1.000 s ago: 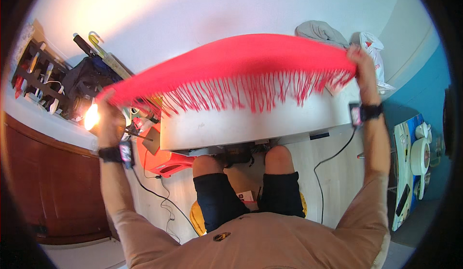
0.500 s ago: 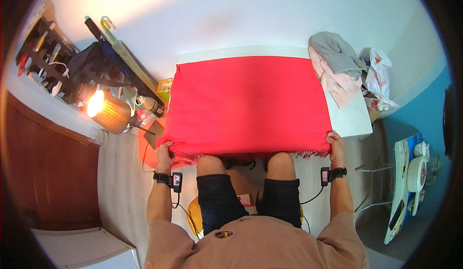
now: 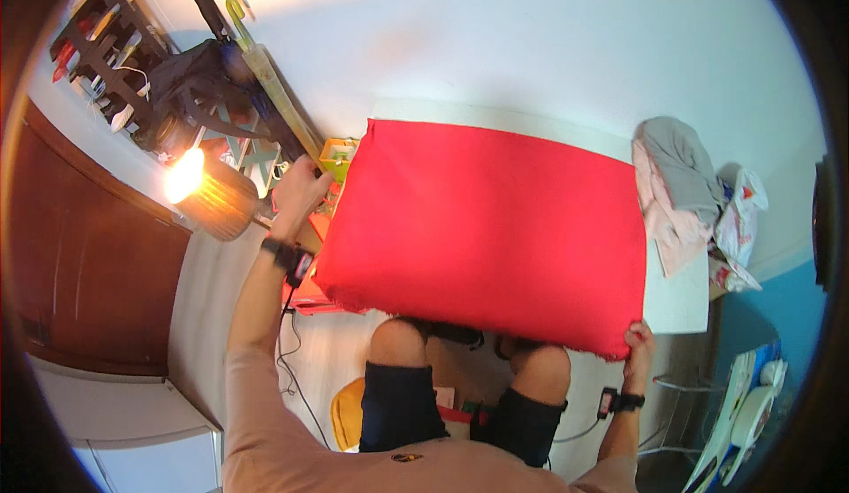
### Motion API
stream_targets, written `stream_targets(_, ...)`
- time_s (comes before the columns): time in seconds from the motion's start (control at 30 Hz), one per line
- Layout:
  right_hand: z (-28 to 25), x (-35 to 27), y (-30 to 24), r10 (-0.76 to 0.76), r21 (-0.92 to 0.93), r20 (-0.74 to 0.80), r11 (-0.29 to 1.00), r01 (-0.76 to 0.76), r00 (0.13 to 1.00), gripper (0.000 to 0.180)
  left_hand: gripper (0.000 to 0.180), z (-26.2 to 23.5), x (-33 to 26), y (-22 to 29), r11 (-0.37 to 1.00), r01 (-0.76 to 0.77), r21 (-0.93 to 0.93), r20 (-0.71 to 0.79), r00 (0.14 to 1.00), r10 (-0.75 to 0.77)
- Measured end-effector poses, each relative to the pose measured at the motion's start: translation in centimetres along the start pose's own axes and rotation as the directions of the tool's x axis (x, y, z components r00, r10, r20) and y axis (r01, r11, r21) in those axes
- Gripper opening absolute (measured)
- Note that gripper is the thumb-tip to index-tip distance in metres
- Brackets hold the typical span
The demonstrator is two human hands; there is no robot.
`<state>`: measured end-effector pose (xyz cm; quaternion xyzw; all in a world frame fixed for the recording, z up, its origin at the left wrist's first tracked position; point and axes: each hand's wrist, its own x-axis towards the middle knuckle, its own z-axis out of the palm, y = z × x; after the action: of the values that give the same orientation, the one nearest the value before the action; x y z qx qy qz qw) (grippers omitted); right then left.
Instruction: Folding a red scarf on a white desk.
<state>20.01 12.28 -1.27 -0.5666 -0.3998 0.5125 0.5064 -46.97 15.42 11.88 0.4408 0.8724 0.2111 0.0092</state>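
Note:
A red fringed shawl (image 3: 491, 228) lies spread flat over the white table (image 3: 681, 294), its near edge hanging over the front above my knees. My right hand (image 3: 638, 344) grips the shawl's near right corner. Off the shawl's left side, my left hand (image 3: 299, 194) is raised beside the yellow-green box (image 3: 338, 155). Its fingers are curled, with a small dark spot at their tips; what they hold, if anything, I cannot make out.
A lit lamp (image 3: 217, 201) stands close to my left forearm, with umbrellas (image 3: 274, 86) leaning behind it. Grey and pink folded cloths (image 3: 681, 170) and a white plastic bag (image 3: 741, 219) lie at the right. A folding rack (image 3: 676, 405) stands at lower right.
My left hand has let go of the shawl's near left corner and moved up and away toward the box. My right hand keeps its corner. The view has turned.

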Motion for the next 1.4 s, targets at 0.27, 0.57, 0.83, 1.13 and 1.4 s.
stream_targets(0.27,0.6,0.3,-0.7,-0.018,-0.069,-0.034,0.997,0.016,0.999,0.015,0.045,12.7,14.0,6.7,0.989,0.015,0.150,0.105,0.994,-0.030)
stream_targets(0.57,1.6,0.8,-0.6,0.067,-0.044,-0.049,0.997,-0.069,0.997,0.021,0.014,18.1,21.2,-2.8,0.713,-0.651,0.260,0.150,0.757,0.636)
stream_targets(0.83,2.3,0.8,-0.7,-0.009,-0.086,-0.032,0.996,0.006,0.999,0.021,0.005,21.5,22.5,-5.8,0.458,0.325,-0.827,0.328,0.942,-0.074)
stream_targets(1.13,2.6,0.0,-1.4,0.035,-0.007,0.001,0.999,-0.035,0.999,0.016,0.027,12.3,12.1,-7.6,0.490,0.396,-0.777,0.341,0.918,-0.201)
stream_targets(1.4,-0.3,0.4,2.0,-0.062,0.031,-0.030,0.998,0.063,0.998,0.014,0.042,8.4,-15.7,-12.8,0.255,0.498,-0.829,0.417,0.853,-0.313)
